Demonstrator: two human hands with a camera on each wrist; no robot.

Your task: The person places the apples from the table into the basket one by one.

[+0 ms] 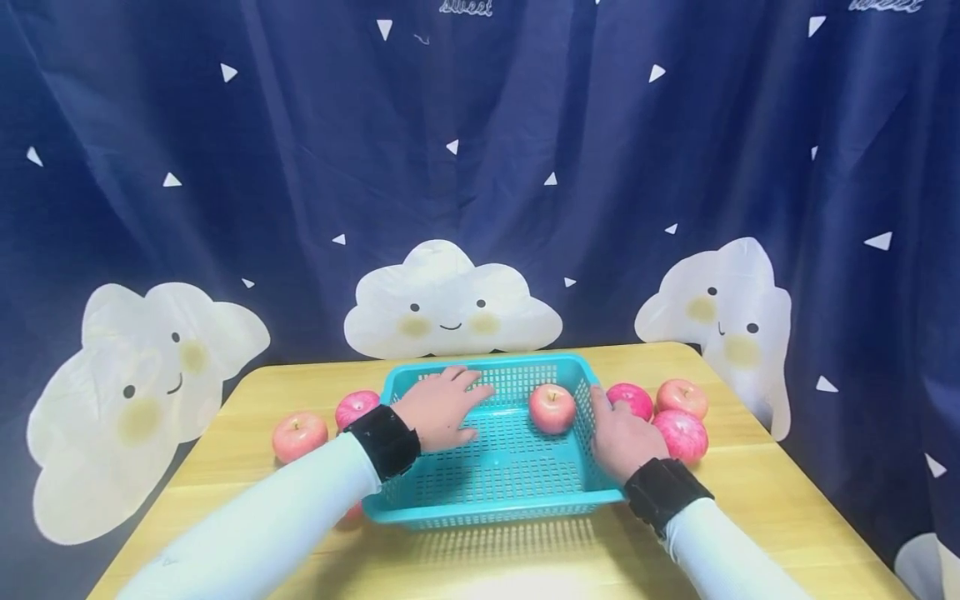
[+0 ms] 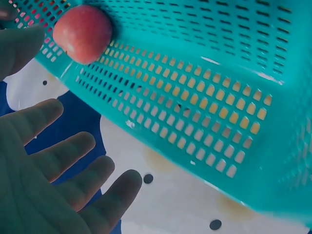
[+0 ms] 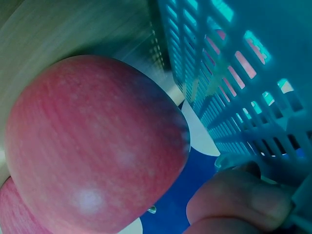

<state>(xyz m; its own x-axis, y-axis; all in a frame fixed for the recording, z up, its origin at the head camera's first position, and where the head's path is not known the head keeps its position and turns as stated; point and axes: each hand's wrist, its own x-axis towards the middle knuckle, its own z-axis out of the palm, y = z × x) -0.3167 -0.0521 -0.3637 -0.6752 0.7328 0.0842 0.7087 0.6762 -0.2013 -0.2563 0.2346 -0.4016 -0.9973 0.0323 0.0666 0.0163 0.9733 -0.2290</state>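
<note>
The right hand has its fingers curled over the right rim of the teal basket, probably to steady it, while the left hand spreads its fingers apart over the left half, gripping nothing. The basket sits mid-table, apparently so both hands can reach it — though whether its base lies flat on the table I cannot tell. The holed walls presumably let air and water through. Counting up, there is one basket, two hands, two black wristbands and seven apples in view. One apple is inside, near the right wall, which likely keeps it from rolling away. Three more apples cluster outside by the right hand: a dark red apple just beside the basket, a pale apple at the back and a streaked apple in front. Three are on the left — a peach-toned apple, a pinkish apple and a mostly hidden apple under the forearm. Three large clouds show on the curtain behind, plus part of another white shape.
</note>
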